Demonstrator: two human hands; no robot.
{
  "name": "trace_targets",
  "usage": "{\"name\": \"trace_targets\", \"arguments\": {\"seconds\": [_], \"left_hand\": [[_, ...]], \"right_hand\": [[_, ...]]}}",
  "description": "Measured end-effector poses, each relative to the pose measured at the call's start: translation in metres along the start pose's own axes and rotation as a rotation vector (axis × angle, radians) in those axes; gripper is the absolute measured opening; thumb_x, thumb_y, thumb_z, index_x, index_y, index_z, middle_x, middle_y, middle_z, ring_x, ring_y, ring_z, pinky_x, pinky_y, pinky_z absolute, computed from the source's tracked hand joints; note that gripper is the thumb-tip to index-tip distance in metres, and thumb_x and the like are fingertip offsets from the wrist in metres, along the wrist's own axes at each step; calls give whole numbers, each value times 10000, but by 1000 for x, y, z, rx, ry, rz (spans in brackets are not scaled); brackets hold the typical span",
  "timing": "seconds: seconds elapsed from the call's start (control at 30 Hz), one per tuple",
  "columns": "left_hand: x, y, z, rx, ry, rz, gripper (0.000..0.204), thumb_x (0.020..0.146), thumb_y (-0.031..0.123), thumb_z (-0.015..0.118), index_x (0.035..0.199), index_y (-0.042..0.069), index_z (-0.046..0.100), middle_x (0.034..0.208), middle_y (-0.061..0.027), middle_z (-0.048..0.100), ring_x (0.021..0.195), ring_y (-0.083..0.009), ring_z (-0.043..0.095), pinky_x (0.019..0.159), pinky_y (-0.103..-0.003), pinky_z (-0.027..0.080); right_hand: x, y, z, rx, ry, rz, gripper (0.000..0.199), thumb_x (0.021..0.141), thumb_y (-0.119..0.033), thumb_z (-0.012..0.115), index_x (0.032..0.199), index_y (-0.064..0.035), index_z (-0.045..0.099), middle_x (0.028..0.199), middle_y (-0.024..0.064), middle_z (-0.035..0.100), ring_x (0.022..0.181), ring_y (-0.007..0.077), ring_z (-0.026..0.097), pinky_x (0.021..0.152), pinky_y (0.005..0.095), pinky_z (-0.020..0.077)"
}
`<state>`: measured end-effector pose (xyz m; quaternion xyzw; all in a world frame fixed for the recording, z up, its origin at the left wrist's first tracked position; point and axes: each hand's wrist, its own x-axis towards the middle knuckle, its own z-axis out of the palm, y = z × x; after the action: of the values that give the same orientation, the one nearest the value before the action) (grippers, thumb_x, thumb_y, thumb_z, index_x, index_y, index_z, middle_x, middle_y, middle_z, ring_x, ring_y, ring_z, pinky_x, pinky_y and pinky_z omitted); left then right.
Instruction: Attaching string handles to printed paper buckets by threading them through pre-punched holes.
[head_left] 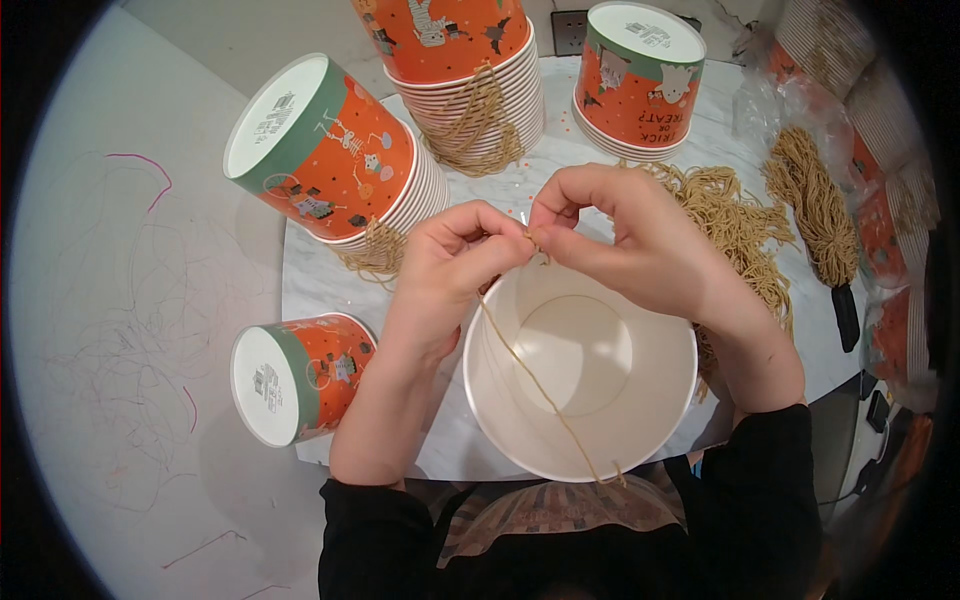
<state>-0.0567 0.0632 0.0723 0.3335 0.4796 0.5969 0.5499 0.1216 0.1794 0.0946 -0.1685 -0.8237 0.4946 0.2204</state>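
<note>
An orange-printed paper bucket's kind shows here as an open white bucket [655, 420] in front of me, its white inside and round bottom facing up. A tan cord [520, 357] runs slantwise across its mouth to the near rim, where a short end sticks out. At the far rim, my left hand [450, 255] pinches the cord between thumb and forefinger. My right hand [630, 240] meets it there, its thumb and fingertips closed on the same cord. The fingers partly hide how the cord passes through the rim.
Stacked orange paper buckets stand at the back left [345, 160], back middle [455, 45] and back right [640, 90], tan cords draped on two. One bucket [335, 365] lies on its side at left. Loose cords [735, 230], a cord bundle [815, 205] and plastic-wrapped buckets [880, 235] occupy the right.
</note>
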Motion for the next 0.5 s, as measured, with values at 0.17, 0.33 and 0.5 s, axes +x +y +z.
{"name": "trace_targets", "arguments": {"seconds": [0.17, 0.33, 0.5], "left_hand": [[-1, 2, -1, 45, 15, -9, 66, 885, 85, 714, 906, 24, 725, 815, 17, 696, 660, -24, 539, 602, -189, 393], [0, 8, -2, 41, -16, -51, 116, 898, 125, 738, 929, 14, 746, 783, 20, 687, 641, -19, 517, 583, -192, 378], [0, 7, 2, 69, 29, -46, 149, 900, 157, 771, 929, 13, 746, 770, 15, 682, 627, -22, 500, 575, -195, 369]], "right_hand": [[-1, 0, 1, 126, -11, 120, 167, 981, -124, 617, 964, 35, 664, 894, 13, 665, 874, 69, 581, 818, 252, 483], [-1, -2, -2, 128, -26, 152, 161, 974, -126, 626, 972, 32, 661, 899, 14, 663, 869, 75, 583, 813, 254, 485], [-1, 1, 1, 33, 25, 35, 142, 956, -119, 649, 951, 23, 649, 888, 22, 658, 852, 94, 588, 800, 268, 487]]}}
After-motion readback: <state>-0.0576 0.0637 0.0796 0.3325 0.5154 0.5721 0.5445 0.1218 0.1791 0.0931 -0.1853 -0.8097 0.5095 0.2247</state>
